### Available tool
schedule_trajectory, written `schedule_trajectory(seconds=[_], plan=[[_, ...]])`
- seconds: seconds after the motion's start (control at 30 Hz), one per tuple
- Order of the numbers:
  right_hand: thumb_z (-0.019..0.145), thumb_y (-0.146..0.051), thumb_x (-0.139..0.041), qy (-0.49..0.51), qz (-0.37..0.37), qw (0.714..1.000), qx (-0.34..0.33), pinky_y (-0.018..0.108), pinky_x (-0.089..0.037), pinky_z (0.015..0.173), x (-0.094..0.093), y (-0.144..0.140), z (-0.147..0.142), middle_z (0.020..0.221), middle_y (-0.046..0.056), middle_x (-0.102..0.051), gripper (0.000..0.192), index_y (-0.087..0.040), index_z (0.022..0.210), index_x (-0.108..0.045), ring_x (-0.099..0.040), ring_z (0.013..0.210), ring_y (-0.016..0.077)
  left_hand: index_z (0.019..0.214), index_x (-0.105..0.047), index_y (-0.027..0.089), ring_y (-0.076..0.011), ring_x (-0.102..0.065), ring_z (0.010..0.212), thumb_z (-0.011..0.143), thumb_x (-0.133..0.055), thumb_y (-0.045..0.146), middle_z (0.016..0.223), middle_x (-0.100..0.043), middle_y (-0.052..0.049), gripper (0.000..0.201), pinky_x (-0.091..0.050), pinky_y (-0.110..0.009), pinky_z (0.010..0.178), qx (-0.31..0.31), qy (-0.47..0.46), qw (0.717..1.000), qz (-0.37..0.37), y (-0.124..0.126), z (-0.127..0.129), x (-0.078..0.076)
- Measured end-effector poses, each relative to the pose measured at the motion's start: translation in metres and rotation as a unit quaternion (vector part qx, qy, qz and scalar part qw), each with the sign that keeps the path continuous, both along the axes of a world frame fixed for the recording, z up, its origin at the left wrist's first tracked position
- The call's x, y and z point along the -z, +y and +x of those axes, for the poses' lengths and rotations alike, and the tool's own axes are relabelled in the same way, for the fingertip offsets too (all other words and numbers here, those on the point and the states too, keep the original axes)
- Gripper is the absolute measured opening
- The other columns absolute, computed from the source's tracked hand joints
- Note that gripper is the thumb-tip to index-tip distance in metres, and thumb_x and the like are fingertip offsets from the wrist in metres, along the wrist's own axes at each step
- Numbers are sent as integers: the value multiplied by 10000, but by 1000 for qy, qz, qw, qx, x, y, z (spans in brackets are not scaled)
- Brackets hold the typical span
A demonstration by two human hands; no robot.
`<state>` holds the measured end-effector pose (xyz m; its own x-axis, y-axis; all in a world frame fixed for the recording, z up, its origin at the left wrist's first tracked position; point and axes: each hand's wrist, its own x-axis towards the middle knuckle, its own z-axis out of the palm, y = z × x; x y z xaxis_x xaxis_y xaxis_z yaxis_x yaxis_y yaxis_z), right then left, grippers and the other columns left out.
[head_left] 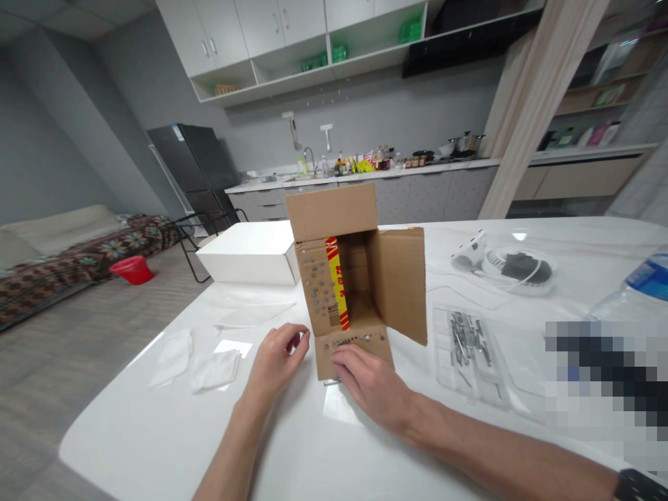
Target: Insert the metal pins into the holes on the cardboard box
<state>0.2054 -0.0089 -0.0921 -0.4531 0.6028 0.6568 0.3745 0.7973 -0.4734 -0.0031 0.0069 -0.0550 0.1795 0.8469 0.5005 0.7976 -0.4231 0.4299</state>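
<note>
A cardboard box [383,278] lies on its side with its opening facing me and its flaps spread. Many small round metal heads dot the left flap [319,292], and a row of them crosses the lower flap [324,365]. My right hand [373,383] rests over the lower flap, fingertips pinched together; whatever is between them is hidden. Just left of the box, my left hand [279,358] is loosely curled, with a gap between thumb and fingers and nothing visible inside. A small metal piece [332,382] lies at the lower flap's front edge.
On the right sits a clear compartment case [470,355] of metal hardware, with a white device and cable [501,268] behind it. A plastic bottle [634,292] stands far right. To the left are a white box [250,254] and folded white cloths [216,369].
</note>
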Motion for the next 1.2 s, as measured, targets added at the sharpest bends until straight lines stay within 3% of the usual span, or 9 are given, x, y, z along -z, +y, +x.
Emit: schedule_trajectory(seconds=[0.33,0.53,0.73,0.97,1.2], plan=[[961,-117,-443,41,-26,999,-11,324,-555,892,-4,5,2,1058,81,-674,224,-181,1123,-583,-647,1003,180,860,-627,203,-129,-555,627,905,-510,281,716,-638,12,147,-428,-274,656,3,-1,1000,2,1,-2,2],[939,-94,-422,79,-30,996,39,351,-556,892,-7,15,8,1078,88,-582,256,-206,1072,-610,-632,991,187,856,-629,206,-124,-550,629,903,-510,269,719,-640,16,142,-425,-265,653,4,-4,1000,9,1,-3,4],[925,-87,-426,41,-25,997,55,355,-559,872,-6,16,11,1047,86,-533,245,-197,1055,-602,-618,965,191,851,-628,208,-123,-546,630,903,-513,266,724,-641,15,139,-425,-264,643,1,-8,1000,5,1,-3,4],[906,-70,-454,-105,-60,987,111,298,-568,732,-8,16,11,1000,68,-544,218,-185,1008,-608,-627,804,158,848,-624,206,-122,-543,618,904,-509,260,713,-634,16,139,-425,-268,645,3,-3,1000,10,1,-2,4],[936,-114,-447,-95,-53,987,119,296,-536,752,-11,16,11,949,51,-566,174,-191,1013,-582,-618,817,163,847,-622,206,-124,-548,619,904,-513,266,715,-638,15,137,-426,-268,639,6,-10,1000,9,0,-2,2]])
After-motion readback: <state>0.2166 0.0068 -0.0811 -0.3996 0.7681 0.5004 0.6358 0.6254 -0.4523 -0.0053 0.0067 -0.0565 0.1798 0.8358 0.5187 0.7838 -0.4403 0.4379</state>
